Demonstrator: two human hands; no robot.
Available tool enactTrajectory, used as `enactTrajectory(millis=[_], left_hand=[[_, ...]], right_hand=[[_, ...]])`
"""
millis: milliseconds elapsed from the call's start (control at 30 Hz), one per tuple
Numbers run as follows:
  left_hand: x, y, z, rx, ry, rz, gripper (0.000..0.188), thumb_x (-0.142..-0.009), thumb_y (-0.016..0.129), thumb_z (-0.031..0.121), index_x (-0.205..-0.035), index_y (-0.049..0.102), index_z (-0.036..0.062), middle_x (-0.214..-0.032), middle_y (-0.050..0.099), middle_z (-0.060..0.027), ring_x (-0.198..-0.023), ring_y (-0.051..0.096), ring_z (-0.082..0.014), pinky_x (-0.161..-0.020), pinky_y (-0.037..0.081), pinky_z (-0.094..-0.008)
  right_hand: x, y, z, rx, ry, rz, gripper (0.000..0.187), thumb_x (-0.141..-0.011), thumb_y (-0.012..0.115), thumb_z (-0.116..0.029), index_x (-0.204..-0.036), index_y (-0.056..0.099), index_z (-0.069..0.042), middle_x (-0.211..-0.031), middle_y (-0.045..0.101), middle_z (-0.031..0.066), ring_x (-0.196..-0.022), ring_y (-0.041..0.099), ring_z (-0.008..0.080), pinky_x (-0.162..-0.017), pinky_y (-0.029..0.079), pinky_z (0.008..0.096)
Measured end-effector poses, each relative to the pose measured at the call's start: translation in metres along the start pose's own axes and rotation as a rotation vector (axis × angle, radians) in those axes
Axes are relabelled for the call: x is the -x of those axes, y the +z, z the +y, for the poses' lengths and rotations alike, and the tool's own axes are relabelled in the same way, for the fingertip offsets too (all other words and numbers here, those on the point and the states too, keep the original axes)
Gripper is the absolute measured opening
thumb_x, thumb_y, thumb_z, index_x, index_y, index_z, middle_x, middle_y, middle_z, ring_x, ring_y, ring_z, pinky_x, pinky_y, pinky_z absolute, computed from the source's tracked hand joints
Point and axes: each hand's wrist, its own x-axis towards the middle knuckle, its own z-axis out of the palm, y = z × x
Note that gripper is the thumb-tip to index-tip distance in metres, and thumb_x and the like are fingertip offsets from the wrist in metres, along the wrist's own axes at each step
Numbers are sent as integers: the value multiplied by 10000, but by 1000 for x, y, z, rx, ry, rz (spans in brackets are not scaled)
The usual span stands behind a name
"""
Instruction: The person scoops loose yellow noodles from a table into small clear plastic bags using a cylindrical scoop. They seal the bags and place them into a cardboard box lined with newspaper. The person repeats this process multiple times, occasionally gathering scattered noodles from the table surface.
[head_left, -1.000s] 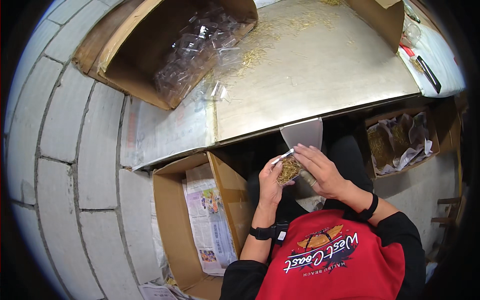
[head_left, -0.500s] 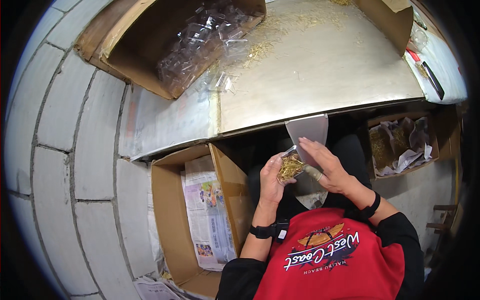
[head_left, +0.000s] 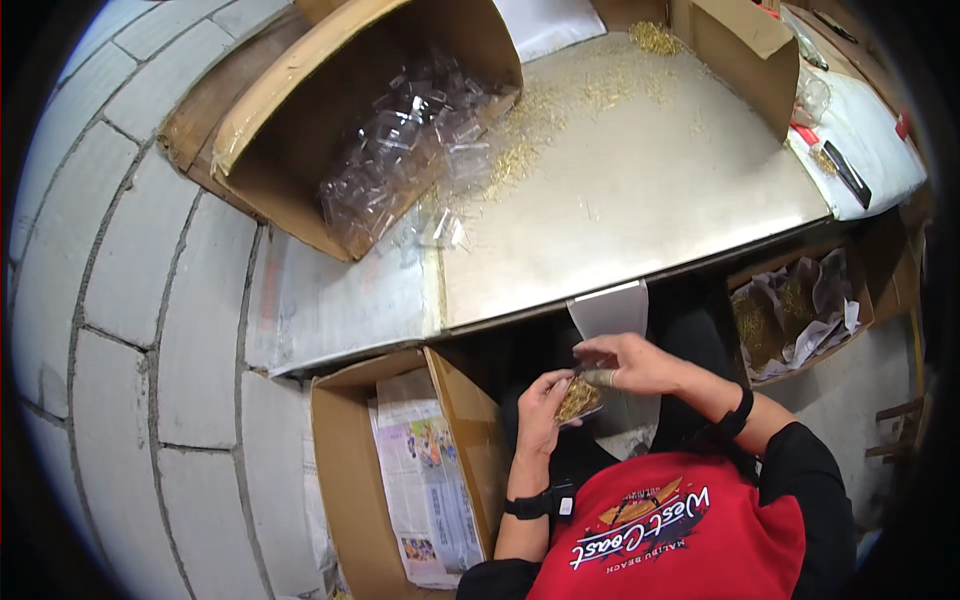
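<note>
**Q:** Below the near edge of the bench [head_left: 640,200], what are the hands doing?

**A:** The left hand [head_left: 545,405] is cupped around a small clear packet of golden bits [head_left: 578,398], its grip closed on it from the left. The right hand [head_left: 630,362] reaches over the packet's top, fingers [head_left: 598,377] pinched together at its upper edge. Whether they hold a few loose bits or only the packet's rim is too small to tell.

**Q:** Where does that sit against the bench?

**A:** Just in front of the bench's near edge, over the person's lap, beside a pale strip [head_left: 610,310] hanging from that edge.

**Q:** What lies on the bench?

**A:** More golden bits [head_left: 520,150] are scattered across its far left part. At its far left corner a tipped cardboard box [head_left: 300,110] spills empty clear containers [head_left: 400,150]. A second box [head_left: 740,50] stands at the far right.

**Q:** How far along does the work look?

**A:** Judging by the many empty containers and loose bits, most of it remains. Under the bench to the left, an open carton lined with newspaper [head_left: 420,480] shows no packets. Under its right end another box [head_left: 800,310] holds crumpled wrapping and golden bits.
</note>
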Motion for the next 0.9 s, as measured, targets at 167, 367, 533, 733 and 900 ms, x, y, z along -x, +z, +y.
enactTrajectory(millis=[167, 367, 533, 733, 900], left_hand=[[-7, -53, -25, -45, -124, 47, 227, -924, 552, 157, -1088, 593, 6, -929, 659, -95, -749, 675, -178, -488, 559, -260], [-27, -51, -58, -54, -247, 45, 423, -987, 399, 375, -1110, 588, 16, -927, 668, -78, -753, 668, -141, -539, 562, -262], [-39, -40, -69, 20, -249, -4, 440, -996, 374, 374, -1106, 581, 2, -918, 665, -86, -748, 668, -148, -535, 565, -271], [-50, -4, -79, 37, -305, -27, 464, -999, 347, 389, -1111, 575, 1, -931, 665, -96, -763, 671, -163, -527, 563, -291], [-43, 11, -84, 73, -313, -55, 452, -995, 353, 395, -1140, 547, 13, -974, 658, -99, -799, 671, -175, -530, 564, -310]], right_hand=[[-105, -75, -39, 549, -184, 229, 294, -831, 569, -95, -1102, 609, 13, -1065, 635, 190, -992, 615, 309, -855, 484, 359], [-241, -128, -11, 1137, -228, 281, 431, -807, 503, -89, -1227, 512, 11, -1311, 479, 185, -1195, 471, 324, -934, 450, 380], [-183, -95, -33, 1545, 50, -47, 517, -836, 505, -107, -1313, 396, 60, -1398, 396, 185, -1292, 396, 308, -1007, 408, 371], [-81, -120, -15, 725, -184, 190, 389, -834, 534, -69, -1219, 545, -12, -1366, 443, 178, -1223, 467, 361, -984, 421, 395], [-54, -81, 1, 1081, -361, 210, 420, -907, 528, -192, -1303, 477, -60, -1413, 394, 163, -1316, 358, 323, -1077, 315, 405]])
